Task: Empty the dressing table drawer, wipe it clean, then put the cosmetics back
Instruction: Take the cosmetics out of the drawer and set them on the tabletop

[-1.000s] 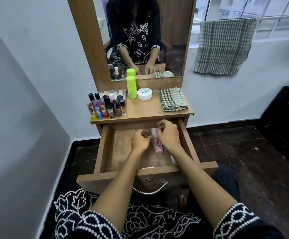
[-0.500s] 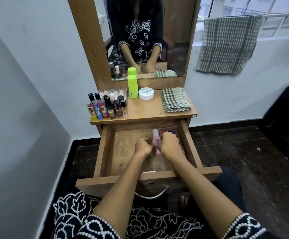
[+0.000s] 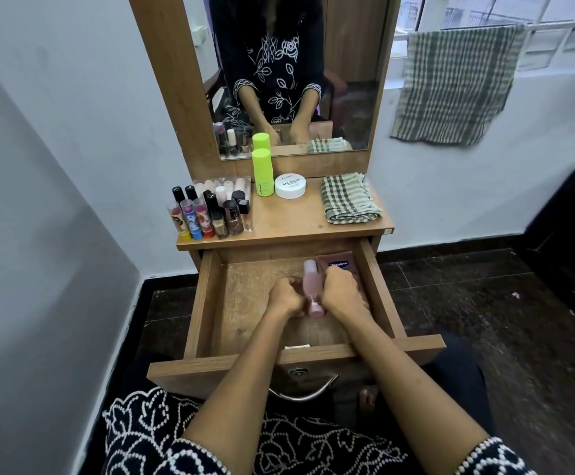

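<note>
We sit facing a wooden dressing table (image 3: 313, 228) whose tall mirror (image 3: 300, 73) rises beyond the fingers; pale bluish-white walls (image 3: 73, 114) close in to the left of the fingers and behind the table; to the right of them and higher up, a barred window (image 3: 484, 12) lets in daylight; a green checked towel (image 3: 450, 84) hangs below it; the floor (image 3: 484, 303) is dark speckled stone, with a black skirting (image 3: 450, 243) along the wall.

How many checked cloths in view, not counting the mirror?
2. One folded checked cloth lies on the right of the tabletop; one larger checked cloth hangs at the window, upper right. None seen elsewhere.
</note>
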The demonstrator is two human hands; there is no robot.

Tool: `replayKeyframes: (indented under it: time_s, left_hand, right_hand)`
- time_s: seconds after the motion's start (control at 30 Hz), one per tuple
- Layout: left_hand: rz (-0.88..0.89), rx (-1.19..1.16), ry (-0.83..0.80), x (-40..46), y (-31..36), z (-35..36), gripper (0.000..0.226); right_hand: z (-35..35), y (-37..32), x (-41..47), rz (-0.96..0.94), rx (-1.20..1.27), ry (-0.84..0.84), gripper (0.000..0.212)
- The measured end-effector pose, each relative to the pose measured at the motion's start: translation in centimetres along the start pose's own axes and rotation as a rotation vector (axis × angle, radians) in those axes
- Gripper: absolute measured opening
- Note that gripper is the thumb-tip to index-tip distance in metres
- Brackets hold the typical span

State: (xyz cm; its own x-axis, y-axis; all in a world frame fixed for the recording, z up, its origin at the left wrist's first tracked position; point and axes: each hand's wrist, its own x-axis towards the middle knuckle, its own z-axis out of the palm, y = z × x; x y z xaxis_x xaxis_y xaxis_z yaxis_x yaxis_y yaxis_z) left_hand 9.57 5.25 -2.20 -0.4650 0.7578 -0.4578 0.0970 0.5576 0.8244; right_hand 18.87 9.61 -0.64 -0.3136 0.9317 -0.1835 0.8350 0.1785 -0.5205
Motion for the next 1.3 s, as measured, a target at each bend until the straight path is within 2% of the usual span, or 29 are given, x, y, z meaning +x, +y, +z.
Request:
replayKeyframes:
  time_s: [0.17,0.3,0.5,0.63,0.83,0.93,1.03,1.2,1.27,1.3]
  left_hand:
    - [0.0,-0.008,-0.019,-0.7,0.4,-0.2,0.041]
    - [0.006,-0.06,-0.04,-1.5,0.5,-0.8,0.054]
    - [0.017,-0.2,-0.061,-5.0,1.6,-2.5,0.056]
    - [0.077,-0.21,-0.027,-8.3,2.4,-3.5,0.054]
    - [0.279,-0.088,0.187,-11.0,6.2,-4.8,0.044]
    - [0.359,-0.045,0.26,-10.3,8.6,-5.6,0.039]
    - [0.386,0.011,0.292,-8.5,11.1,-6.6,0.034]
    - [0.363,0.299,0.3,-5.7,13.4,-7.3,0.02]
    - [0.349,0.376,0.313,-4.9,13.4,-7.0,0.021]
    - [0.334,0.402,0.325,-4.4,13.1,-6.8,0.023]
  right_hand:
    - [-0.4,0.0,-0.1,0.015,0.079,-0.069,0.029]
    - [-0.9,-0.2,-0.3,0.007,0.147,-0.101,0.034]
    - [-2.6,-0.5,-2.1,0.011,0.261,-0.126,0.042]
    - [-4.3,-1.0,-4.9,-0.048,0.363,-0.136,0.045]
    - [-7.4,-3.6,-6.0,-0.154,0.595,-0.064,0.038]
    - [-8.6,-5.7,-4.0,-0.162,0.688,-0.05,0.046]
    - [-9.2,-7.9,-1.3,-0.173,0.707,-0.02,0.046]
    - [-8.5,-10.0,2.8,-0.141,0.646,0.051,0.027]
    - [-7.7,-10.3,3.8,-0.125,0.624,0.051,0.012]
    - [-7.2,-10.3,4.3,-0.115,0.619,0.049,0.011]
